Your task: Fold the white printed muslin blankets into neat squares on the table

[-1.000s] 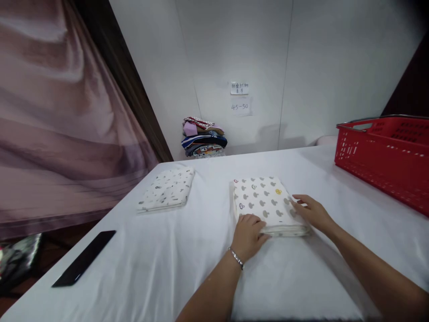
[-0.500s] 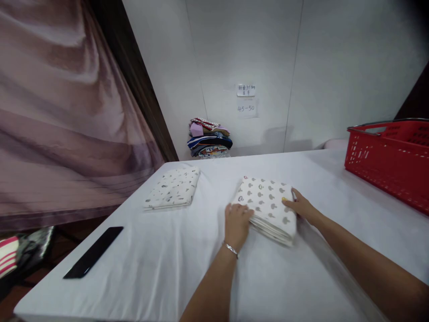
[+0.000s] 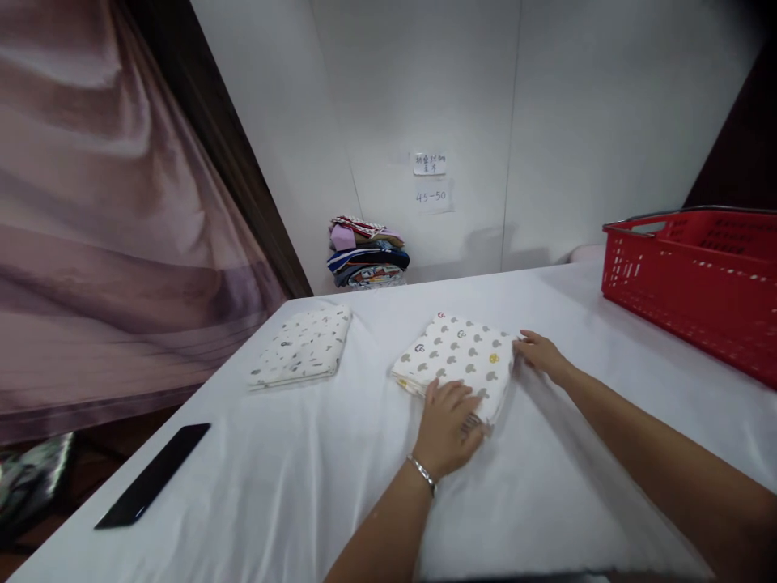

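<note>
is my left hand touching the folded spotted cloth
Touching. The head view shows the left hand lying flat on the near corner of the folded cloth, covering part of its printed top.

A white panelled wall (image 3: pixel 576 121) carries 2 paper notes (image 3: pixel 430 163); a mauve curtain (image 3: pixel 91 243) hangs left beside a dark post (image 3: pixel 236 162). A white-covered table (image 3: pixel 273 486) fills the foreground.

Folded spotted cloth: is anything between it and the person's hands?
Nothing visible. The left hand lies on the near corner of the folded cloth, and the right hand touches its right edge.
</note>
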A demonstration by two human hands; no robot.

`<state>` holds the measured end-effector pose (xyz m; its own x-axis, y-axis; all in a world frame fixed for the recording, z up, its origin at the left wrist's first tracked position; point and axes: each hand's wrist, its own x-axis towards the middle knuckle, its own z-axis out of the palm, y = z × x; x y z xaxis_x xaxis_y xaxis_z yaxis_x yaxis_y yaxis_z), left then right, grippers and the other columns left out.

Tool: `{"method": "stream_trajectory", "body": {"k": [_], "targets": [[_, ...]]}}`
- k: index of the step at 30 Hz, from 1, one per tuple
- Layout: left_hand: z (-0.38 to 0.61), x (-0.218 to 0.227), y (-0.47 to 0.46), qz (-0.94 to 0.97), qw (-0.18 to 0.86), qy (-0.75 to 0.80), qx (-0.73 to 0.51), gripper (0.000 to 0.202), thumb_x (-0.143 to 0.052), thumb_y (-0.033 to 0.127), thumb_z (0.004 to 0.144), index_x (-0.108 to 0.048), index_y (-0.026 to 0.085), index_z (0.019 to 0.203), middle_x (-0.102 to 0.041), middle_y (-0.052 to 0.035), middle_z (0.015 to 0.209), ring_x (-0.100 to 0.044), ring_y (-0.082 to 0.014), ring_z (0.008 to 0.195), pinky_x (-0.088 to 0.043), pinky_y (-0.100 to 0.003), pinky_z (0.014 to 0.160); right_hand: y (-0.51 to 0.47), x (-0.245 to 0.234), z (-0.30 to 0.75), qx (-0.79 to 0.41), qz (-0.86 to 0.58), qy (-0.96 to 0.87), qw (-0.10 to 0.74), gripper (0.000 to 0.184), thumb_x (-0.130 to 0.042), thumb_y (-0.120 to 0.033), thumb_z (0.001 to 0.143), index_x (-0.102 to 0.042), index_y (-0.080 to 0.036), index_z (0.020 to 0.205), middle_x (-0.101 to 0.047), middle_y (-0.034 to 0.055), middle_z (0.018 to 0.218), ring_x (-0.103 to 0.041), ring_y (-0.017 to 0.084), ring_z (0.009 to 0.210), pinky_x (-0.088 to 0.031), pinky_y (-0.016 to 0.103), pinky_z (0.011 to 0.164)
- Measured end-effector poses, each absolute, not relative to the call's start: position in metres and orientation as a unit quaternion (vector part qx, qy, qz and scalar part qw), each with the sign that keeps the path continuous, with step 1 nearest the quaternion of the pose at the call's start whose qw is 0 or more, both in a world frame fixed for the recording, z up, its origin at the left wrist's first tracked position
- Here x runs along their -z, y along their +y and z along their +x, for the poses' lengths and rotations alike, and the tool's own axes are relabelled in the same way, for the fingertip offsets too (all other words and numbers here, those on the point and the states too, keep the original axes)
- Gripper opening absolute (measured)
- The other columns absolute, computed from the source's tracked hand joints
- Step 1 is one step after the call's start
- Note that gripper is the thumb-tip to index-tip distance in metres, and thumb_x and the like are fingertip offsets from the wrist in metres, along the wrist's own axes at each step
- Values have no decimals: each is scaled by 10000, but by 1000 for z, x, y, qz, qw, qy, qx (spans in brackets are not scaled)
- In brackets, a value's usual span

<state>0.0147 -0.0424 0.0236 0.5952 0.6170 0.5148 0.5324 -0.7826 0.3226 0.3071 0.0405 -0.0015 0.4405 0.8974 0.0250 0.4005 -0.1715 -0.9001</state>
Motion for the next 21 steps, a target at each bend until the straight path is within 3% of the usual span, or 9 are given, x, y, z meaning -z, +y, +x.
{"method": "stream_trajectory", "body": {"k": [2, 9, 14, 21], "targets": [[25, -22, -51, 906, 71, 298, -293, 461, -617, 447, 734, -536, 247, 1142, -553, -64, 1209, -422, -244, 1176, -167, -511, 1066, 50, 2, 313, -280, -714, -456, 451, 493, -566, -327, 699, -581, -151, 1159, -647, 90, 854, -579, 153, 618, -481, 267, 530], [31, -14, -51, 909, 78, 310, -266, 377, -605, 296, 762, -526, 258, 1129, -571, -56, 1176, -477, -215, 1107, -233, -471, 1034, 55, 5, 317, -335, -673, -511, 417, 548, -525, -161, 627, -585, -175, 1171, -623, -11, 649, -508, 100, 504, -440, 219, 502], [32, -14, -50, 899, 87, 316, -292, 265, -550, 273, 799, -557, 253, 1063, -605, -44, 1103, -511, -193, 1052, -268, -450, 1007, 58, 4, 316, -336, -661, -527, 416, 538, -483, -156, 618, -599, -179, 1143, -635, -19, 683, -524, 103, 538, -423, 200, 486], [36, -12, -49, 884, 110, 342, -299, 200, -547, 245, 797, -573, 245, 995, -630, -26, 1002, -535, -180, 966, -282, -440, 987, 72, 10, 325, -271, -652, -558, 436, 422, -437, -113, 604, -672, -154, 953, -664, 18, 771, -582, 148, 695, -459, 237, 657]]}}
